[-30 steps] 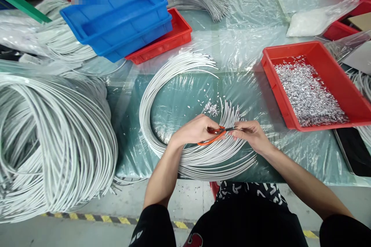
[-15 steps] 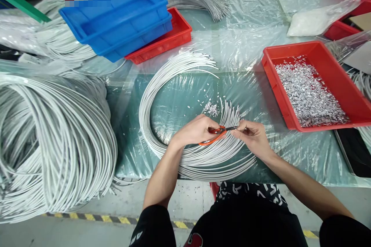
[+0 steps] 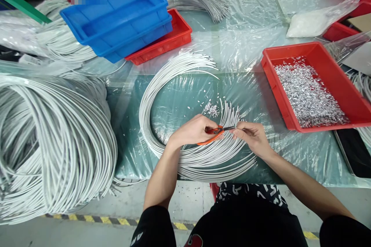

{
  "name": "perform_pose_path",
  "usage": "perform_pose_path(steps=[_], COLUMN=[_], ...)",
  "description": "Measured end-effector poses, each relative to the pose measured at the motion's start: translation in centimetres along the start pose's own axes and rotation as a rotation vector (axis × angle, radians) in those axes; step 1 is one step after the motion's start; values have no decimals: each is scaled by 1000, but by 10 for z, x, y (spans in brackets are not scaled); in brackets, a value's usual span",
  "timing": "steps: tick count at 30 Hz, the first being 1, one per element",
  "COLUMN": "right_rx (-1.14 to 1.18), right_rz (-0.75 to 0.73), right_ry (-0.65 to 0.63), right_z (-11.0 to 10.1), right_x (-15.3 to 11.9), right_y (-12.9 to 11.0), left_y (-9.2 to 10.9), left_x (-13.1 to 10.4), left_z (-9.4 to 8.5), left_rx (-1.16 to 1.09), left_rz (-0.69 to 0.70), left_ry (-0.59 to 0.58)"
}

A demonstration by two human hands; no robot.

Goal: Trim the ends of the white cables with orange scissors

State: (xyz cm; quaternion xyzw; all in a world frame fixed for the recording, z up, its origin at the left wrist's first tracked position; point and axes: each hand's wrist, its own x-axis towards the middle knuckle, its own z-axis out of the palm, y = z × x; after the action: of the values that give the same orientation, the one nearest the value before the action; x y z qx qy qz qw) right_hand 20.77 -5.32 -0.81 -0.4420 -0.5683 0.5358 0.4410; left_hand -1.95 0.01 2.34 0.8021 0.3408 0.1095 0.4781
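My left hand (image 3: 191, 130) is closed around small orange-handled scissors (image 3: 207, 141), whose dark blades point right. The blade tips meet my right hand (image 3: 252, 136), which pinches the end of a thin cable; the fingers mostly hide that end. Below both hands a curved bundle of white cables (image 3: 145, 110) lies on the table, its loose ends fanned out under my right hand and at the top of the curve. A little heap of white and silvery scraps (image 3: 211, 109) sits just beyond my left hand.
At the right, a red tray (image 3: 278, 102) holds many silvery scraps, with a black phone (image 3: 355, 150) near it. A large cable coil (image 3: 66, 135) fills the left. Blue trays (image 3: 116, 15) rest on a red tray (image 3: 182, 34) behind. A bag of white material (image 3: 307, 23) lies back right.
The scissors and my left hand have shifted slightly left, and the blade tips show a little apart from my right fingers. My right hand has barely moved.
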Motion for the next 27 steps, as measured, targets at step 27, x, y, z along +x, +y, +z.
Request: perform_pose_path(steps=[27], right_rx=[-86], right_rz=[-32], right_ry=[153], right_z=[9], right_x=[-5], right_y=[17], left_y=[2], left_x=[24], left_z=[39], left_rx=[-609], left_rz=[-29], left_ry=[312])
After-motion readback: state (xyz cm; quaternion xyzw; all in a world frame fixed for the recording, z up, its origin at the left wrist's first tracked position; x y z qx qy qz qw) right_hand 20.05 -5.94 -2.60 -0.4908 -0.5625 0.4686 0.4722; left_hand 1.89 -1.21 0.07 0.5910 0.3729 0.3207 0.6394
